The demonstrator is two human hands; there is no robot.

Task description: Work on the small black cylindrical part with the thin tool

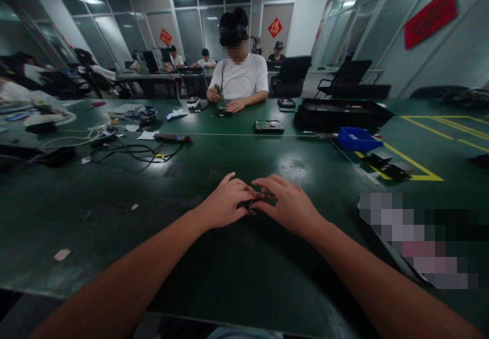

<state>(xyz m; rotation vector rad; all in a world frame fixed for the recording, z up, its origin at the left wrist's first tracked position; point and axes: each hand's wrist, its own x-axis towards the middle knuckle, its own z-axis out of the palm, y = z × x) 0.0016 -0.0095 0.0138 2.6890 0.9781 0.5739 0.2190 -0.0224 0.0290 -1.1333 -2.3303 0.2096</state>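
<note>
Over the dark green table, my left hand and my right hand meet fingertip to fingertip. Between them is a small shiny metal part with a curved, ring-like edge. Fingers cover most of it, so its exact kind does not show. My left thumb and fingers pinch it from the left. The thumb and bent fingers of my right hand close on it from the right.
Across the table, a person works on a small device with a tool. An opened hard drive, a black tray and a blue bin stand ahead. Black cables and an electric screwdriver lie left; a blurred-out flat object lies right.
</note>
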